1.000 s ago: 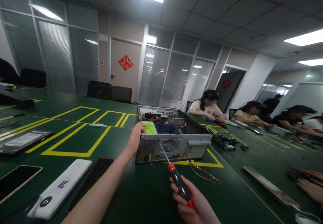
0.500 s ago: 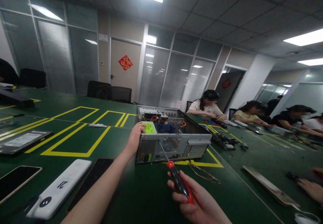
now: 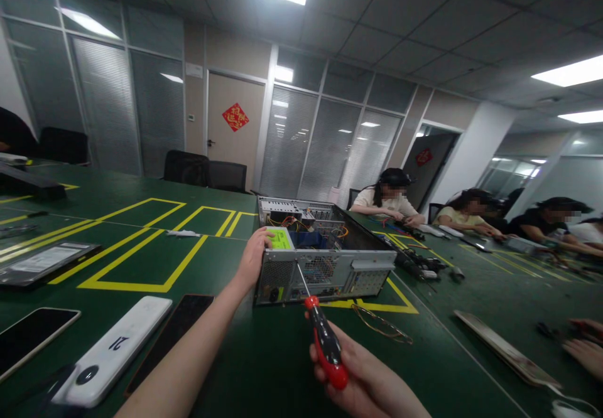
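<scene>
An opened computer case (image 3: 346,256) lies on the green table, its rear panel facing me. My left hand (image 3: 255,256) grips the power supply (image 3: 281,238) at the case's near left corner; this box carries a yellow-green label. In my right hand (image 3: 346,368) is a screwdriver (image 3: 326,341) with a red and black handle. Its thin shaft points up and away, and the tip is at the rear panel close to the power supply's edge. Whether the tip sits in a screw is too small to tell. Wires and boards show inside the case.
Left of my forearm lie a white device marked 21 (image 3: 115,349), a dark phone (image 3: 169,336), another phone (image 3: 35,342) and a hard drive (image 3: 49,263). Glasses (image 3: 381,324) rest right of the screwdriver. Cables (image 3: 419,261) lie beyond. A co-worker's hand (image 3: 584,352) is at far right.
The screwdriver's handle has turned and swung slightly left in my right hand, and my fingers have shifted around it. My left hand stays on the power supply.
</scene>
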The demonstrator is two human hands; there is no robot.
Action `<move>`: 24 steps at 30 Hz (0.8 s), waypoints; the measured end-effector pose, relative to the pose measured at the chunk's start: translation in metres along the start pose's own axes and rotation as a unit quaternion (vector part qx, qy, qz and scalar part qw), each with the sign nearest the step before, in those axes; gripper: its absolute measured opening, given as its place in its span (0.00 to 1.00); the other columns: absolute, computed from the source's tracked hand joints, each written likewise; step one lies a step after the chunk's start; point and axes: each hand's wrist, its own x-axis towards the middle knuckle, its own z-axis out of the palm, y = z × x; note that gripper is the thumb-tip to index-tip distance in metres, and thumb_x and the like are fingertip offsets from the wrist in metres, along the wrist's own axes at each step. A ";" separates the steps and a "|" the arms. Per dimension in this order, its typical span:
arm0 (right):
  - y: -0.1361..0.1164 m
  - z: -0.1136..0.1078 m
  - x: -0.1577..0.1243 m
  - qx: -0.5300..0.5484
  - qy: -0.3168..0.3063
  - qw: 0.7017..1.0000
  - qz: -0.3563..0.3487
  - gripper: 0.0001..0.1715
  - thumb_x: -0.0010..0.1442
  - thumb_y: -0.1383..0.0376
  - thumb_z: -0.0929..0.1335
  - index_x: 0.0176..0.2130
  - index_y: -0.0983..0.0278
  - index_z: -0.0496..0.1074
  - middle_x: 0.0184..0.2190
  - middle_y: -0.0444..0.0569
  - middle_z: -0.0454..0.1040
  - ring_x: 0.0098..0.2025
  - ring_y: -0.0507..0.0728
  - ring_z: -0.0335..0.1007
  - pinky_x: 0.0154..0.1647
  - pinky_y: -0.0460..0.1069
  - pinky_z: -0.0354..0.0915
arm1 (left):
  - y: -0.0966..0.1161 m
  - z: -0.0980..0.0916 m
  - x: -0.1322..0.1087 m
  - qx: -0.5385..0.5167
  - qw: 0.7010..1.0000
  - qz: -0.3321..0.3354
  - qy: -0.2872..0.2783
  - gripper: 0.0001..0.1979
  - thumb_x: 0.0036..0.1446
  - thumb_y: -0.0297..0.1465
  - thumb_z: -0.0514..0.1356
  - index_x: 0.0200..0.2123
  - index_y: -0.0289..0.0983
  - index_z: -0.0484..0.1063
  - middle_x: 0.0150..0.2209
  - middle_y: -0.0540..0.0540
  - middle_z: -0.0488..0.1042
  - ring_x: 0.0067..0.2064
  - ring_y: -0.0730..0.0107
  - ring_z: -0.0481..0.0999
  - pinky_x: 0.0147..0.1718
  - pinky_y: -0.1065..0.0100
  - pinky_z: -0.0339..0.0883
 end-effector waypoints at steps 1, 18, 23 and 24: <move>0.001 -0.001 0.002 0.018 0.008 1.000 -0.005 0.35 0.48 0.65 0.78 0.54 0.68 0.68 0.31 0.47 0.76 0.29 0.49 0.71 0.29 0.42 0.62 | 0.000 0.000 0.000 0.000 1.000 0.000 -0.001 0.21 0.67 0.39 0.40 0.28 0.40 0.66 0.44 0.43 0.75 0.60 0.60 0.66 0.62 0.55 0.57; 0.007 0.011 0.002 0.031 0.026 0.997 0.066 0.35 0.50 0.68 0.74 0.56 0.61 0.65 0.50 0.56 0.76 0.43 0.58 0.76 0.41 0.50 0.68 | 0.000 0.000 0.000 -0.011 1.000 0.009 0.000 0.21 0.67 0.40 0.41 0.29 0.40 0.65 0.44 0.42 0.74 0.59 0.61 0.66 0.63 0.56 0.56; 0.001 0.021 -0.011 -0.054 0.088 0.995 0.010 0.45 0.54 0.69 0.73 0.65 0.60 0.54 0.47 0.58 0.78 0.44 0.58 0.77 0.43 0.50 0.66 | -0.001 0.000 0.001 0.004 1.000 0.014 -0.008 0.21 0.67 0.40 0.39 0.29 0.40 0.65 0.43 0.43 0.74 0.58 0.62 0.67 0.62 0.56 0.57; -0.001 0.023 -0.013 -0.062 0.109 0.992 -0.004 0.44 0.55 0.67 0.73 0.65 0.59 0.55 0.45 0.56 0.78 0.41 0.56 0.77 0.41 0.49 0.67 | 0.000 0.000 0.001 0.009 1.000 0.014 -0.007 0.21 0.67 0.40 0.40 0.29 0.40 0.65 0.43 0.43 0.74 0.58 0.62 0.67 0.62 0.56 0.58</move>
